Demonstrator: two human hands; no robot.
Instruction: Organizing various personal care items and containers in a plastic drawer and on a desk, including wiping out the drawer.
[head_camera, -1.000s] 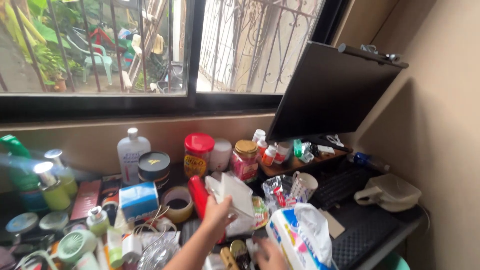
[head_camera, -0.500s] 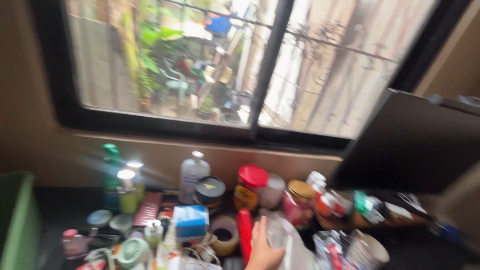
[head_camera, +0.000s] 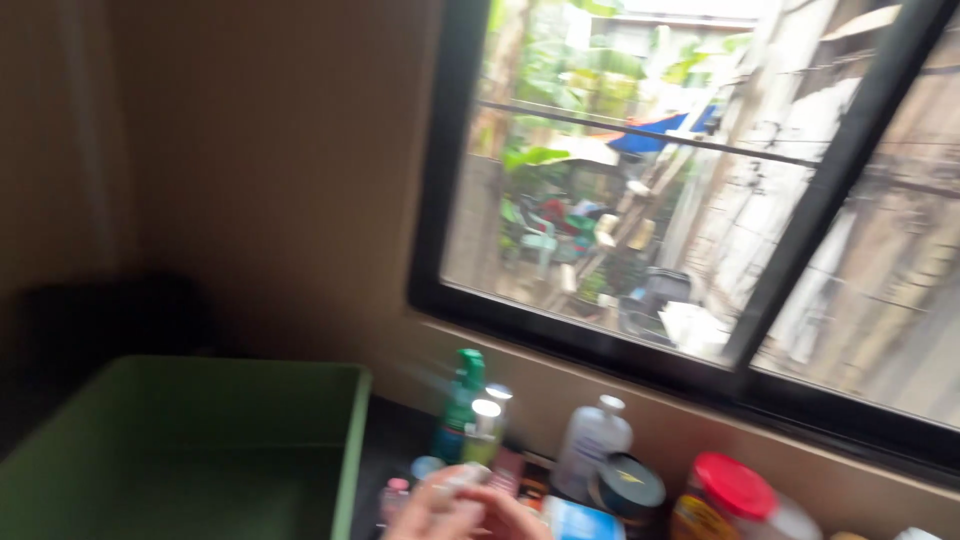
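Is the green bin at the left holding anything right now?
No, the green bin shows only bare green walls and floor in the part that is in view.

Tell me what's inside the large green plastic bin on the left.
The green plastic bin shows only bare green walls and floor in the blurred view. Its nearest part is cut off by the picture edge, so it cannot be checked.

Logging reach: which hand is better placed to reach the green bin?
Probably left. The left hand is low in view, just right of the green bin; its grip is too blurred to judge. The right hand is out of view.
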